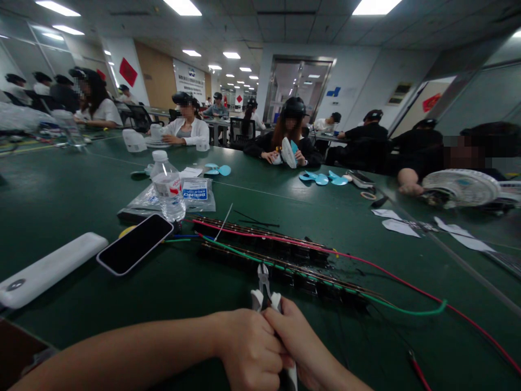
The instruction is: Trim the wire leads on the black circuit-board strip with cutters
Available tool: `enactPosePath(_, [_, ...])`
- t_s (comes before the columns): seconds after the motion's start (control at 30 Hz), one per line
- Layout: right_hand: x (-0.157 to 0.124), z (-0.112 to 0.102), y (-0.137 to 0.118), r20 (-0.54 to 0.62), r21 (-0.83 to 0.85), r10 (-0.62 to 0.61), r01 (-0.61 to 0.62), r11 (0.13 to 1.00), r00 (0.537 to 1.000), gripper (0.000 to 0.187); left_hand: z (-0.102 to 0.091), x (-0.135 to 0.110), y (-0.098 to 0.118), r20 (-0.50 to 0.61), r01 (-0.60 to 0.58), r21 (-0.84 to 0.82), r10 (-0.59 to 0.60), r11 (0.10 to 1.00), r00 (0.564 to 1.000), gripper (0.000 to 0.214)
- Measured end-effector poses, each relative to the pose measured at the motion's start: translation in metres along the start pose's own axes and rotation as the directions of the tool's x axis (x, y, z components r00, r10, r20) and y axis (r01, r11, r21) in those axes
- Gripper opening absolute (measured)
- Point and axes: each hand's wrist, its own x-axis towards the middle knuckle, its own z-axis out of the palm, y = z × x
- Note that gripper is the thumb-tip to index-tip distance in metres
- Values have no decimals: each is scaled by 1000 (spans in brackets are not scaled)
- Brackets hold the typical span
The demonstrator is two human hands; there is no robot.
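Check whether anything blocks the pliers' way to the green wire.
Nothing visible does: the pliers, gripped by the left hand and right hand, point straight at the green wire, tips close beside it; contact is unclear.

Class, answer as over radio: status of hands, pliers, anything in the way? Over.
Left hand, right hand: both clasped around pliers. Tips near green wire; contact unclear. Thin white strip juts up beyond.
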Motion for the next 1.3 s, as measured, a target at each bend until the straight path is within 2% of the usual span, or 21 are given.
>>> enactPosePath(0.1, [0, 1, 0, -5, 15, 7, -7, 1000, 1000, 19, 2, 0, 0, 1, -7, -1, 7, 1000, 1000, 24])
enactPosePath(0.33, [1, -1, 4, 19, -3, -4, 4, 1000, 1000, 15, 2, -1, 1, -93, -25, 0, 25, 1000, 995, 23])
enactPosePath(0.63, [-2, 0, 3, 12, 17, 32, -32, 999, 999, 15, 2, -4, 2, 24, -15, -45, 16, 999, 1000, 21])
enactPosePath(0.9, [-1, 0, 6, 1, 71, 44, -44, 997, 999, 17, 8, -5, 1, -11, -11, -61, 11, 998, 1000, 20])
enactPosePath(1.1, [-3, 2, 3, -31, 105, 54, -50, 993, 998, 29, 7, -3, -1, 7, -21, -73, 21, 997, 1000, 20])
enactPosePath(1.3, [-4, 3, 2, -38, 88, 48, -44, 995, 998, 32, 7, -3, 0, 13, -35, -77, 36, 996, 999, 23])
